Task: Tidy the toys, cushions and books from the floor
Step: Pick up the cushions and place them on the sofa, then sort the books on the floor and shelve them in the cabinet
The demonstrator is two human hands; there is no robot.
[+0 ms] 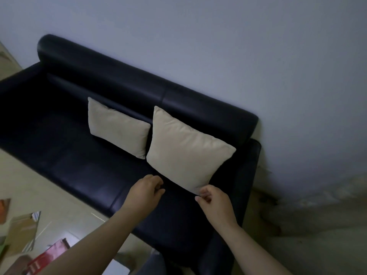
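Sofa [83, 171], dark, by wall [218, 46]: far cushion [119, 128], near cushion [186, 149] seated. Right hand [215, 201] pinches near cushion's corner; left hand [146, 188] loose, empty. Books [23, 233] on floor [65, 195] (unsorted). Risk: leaning cushion slumps on release.

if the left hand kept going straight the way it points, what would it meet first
Most likely the lower edge of the near cushion, just beyond the left hand; depth is unclear, so perhaps the sofa seat.
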